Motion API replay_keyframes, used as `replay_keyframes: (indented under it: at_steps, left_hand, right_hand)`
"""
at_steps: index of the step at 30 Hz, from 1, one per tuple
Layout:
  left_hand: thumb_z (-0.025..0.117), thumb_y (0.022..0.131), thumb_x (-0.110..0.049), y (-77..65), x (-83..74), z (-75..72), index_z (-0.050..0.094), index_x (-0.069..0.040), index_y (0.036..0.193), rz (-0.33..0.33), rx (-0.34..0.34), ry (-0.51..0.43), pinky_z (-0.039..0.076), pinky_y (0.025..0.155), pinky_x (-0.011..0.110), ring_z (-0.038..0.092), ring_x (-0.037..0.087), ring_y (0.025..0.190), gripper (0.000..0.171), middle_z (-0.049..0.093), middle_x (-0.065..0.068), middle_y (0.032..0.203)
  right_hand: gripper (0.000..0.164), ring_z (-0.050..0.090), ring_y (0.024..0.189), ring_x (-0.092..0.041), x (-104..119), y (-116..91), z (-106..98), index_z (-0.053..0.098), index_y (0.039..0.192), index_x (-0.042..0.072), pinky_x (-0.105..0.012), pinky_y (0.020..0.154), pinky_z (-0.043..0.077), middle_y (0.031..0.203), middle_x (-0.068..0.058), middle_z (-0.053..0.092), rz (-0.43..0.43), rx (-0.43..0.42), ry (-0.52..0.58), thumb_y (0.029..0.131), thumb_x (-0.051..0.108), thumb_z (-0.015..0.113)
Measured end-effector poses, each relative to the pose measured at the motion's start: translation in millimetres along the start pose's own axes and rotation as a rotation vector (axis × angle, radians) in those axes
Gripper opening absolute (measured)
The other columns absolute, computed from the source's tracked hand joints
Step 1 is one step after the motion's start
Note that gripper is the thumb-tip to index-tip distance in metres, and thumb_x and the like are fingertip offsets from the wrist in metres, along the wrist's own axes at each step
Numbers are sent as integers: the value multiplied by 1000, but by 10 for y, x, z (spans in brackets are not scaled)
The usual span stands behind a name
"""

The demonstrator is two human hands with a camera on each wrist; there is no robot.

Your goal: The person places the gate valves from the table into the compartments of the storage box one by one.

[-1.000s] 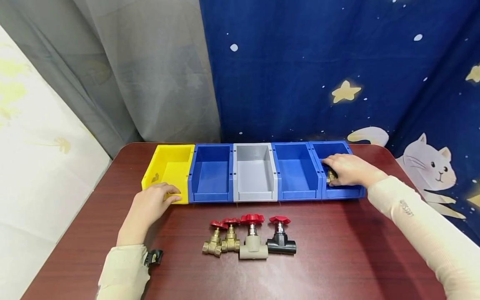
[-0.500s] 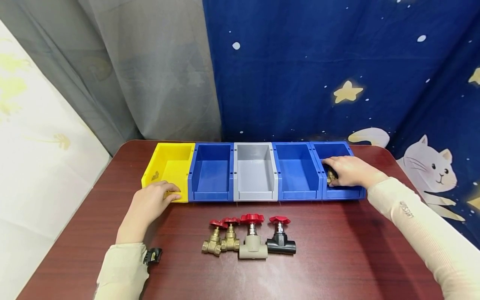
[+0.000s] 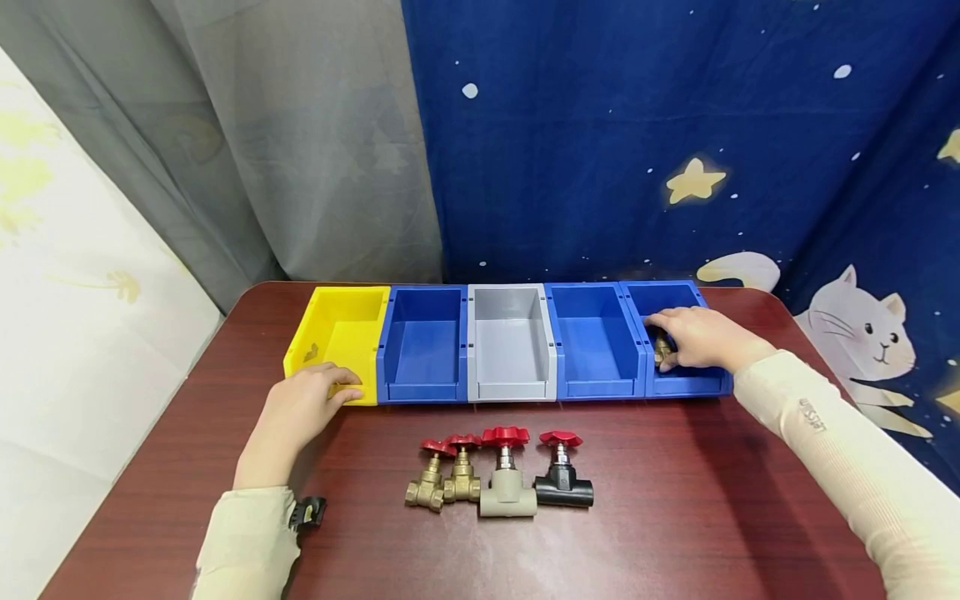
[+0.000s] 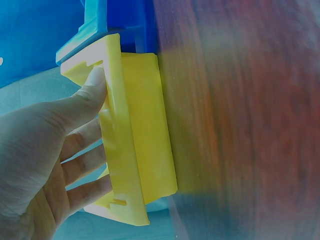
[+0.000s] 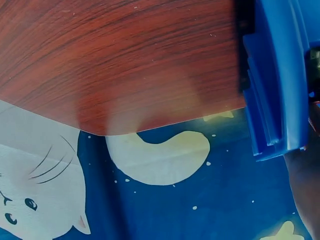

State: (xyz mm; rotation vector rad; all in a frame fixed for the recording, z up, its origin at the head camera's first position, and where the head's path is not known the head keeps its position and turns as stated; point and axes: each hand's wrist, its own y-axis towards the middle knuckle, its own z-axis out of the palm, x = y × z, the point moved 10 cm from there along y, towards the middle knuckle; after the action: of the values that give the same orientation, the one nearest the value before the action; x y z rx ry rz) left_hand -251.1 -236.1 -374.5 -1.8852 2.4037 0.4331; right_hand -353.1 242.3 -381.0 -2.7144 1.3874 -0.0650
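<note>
At the left end of the row, my left hand [image 3: 311,407] rests at the front lip of the yellow bin [image 4: 150,125]. In the left wrist view its thumb lies at the rim, and the slightly bent fingers reach in behind the lip, tips hidden. My right hand [image 3: 705,337] reaches down into the rightmost blue bin [image 3: 686,386]. Its thumb and fingers grip a brass valve [image 3: 663,348], partly hidden by the hand. The right wrist view shows that blue bin's side [image 5: 295,80] but hardly any of the hand.
Between those bins stand a blue bin [image 3: 425,342], a grey bin [image 3: 512,390] and another blue bin [image 3: 596,333]. In front lie two brass gate valves [image 3: 426,487], a beige valve [image 3: 507,496] and a black valve [image 3: 564,486], all with red handwheels. Curtains hang behind the table [image 3: 637,542].
Both hands keep nearly the same places. The brass valve in the right hand shows slightly more between thumb and fingers. The valves on the table have not moved.
</note>
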Motion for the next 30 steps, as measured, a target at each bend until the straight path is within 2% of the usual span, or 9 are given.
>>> replay_keyframes:
  at_steps: [5,11,15,19,30]
  left_hand:
    - [77,87,-27,-4,4,-7,75,-9,98,-1,-3,-6,54,79,51,65,26,87,21,71,4,92]
    - [77,87,-27,-4,6,-1,75,-10,97,6,-10,-10,54,78,50,65,26,86,21,71,4,91]
    - [77,86,-27,-1,2,-6,75,-10,98,7,-13,-10,54,78,51,65,26,86,21,71,4,91]
    - [77,86,-27,8,-1,-8,75,-10,97,12,-17,-8,54,77,50,65,26,86,21,70,3,90]
    - [77,87,-27,4,10,2,75,-10,97,7,-12,-10,54,77,50,64,25,85,20,70,3,90]
  right_hand:
    - [69,52,122,-44,-3,-17,-45,59,130,-1,-63,103,37,127,-23,61,2,-1,-7,74,28,87]
    - [70,50,123,-45,-4,-81,-161,58,132,-2,-64,104,36,129,-24,59,15,-38,19,76,30,86]
    - [59,53,121,-44,24,-140,-257,59,130,-2,-61,101,40,127,-24,60,27,-87,3,83,26,80]
    - [48,54,119,-44,24,-207,-322,61,127,-3,-60,99,42,125,-25,61,75,-119,-16,89,23,74]
    - [40,55,117,-46,62,-411,-422,64,123,-3,-62,98,42,124,-28,61,146,-192,6,94,24,68]
